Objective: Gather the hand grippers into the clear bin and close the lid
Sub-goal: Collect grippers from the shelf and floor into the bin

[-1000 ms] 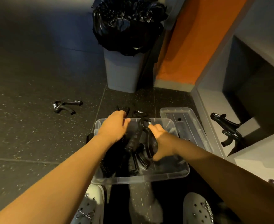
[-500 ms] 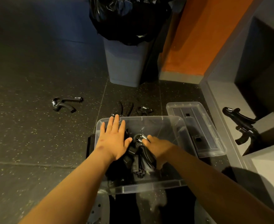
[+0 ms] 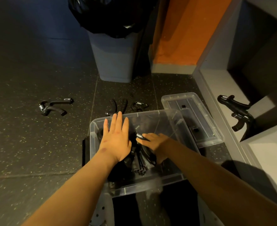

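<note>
Here: clear bin (image 3: 150,185) sits on the dark speckled floor (image 3: 36,144), straight ahead of the person, with no lid on it. Inside, left of centre, is a pile of black grippers (image 3: 142,163).

Left hand (image 3: 116,137) lies flat over the pile's left side, palm down. Its fingers are straight and close together, their tips reaching the bin's far wall. Right hand (image 3: 158,144) is down in the bin just beside it, fingers curled round a hand gripper (image 3: 139,136) whose bright coil spring pokes out between the two hands. The lower fingers are buried in the pile, so the hold looks firm, but only the thumb side is plain.

Lid (image 3: 193,118) lies flat on the floor at the bin's far right corner, its near edge seen through the bin wall.

Outside the bin:
- Floor gripper (image 3: 54,106) lies well off to the left.
- Two loose grippers (image 3: 125,103) lie just beyond the far wall, their near ends hidden by the rim and the left fingertips.
- Shelf gripper (image 3: 237,108) rests on the pale ledge of the shelf unit (image 3: 216,82) at right, well apart from the bin.

Grey trash can (image 3: 115,62) with a black liner stands farther back, and an orange wall panel (image 3: 183,30) is to its right. The left forearm crosses the bin's near left corner and the right forearm crosses its right wall, hiding both. White perforated clogs (image 3: 100,212) show at the bottom edge.
</note>
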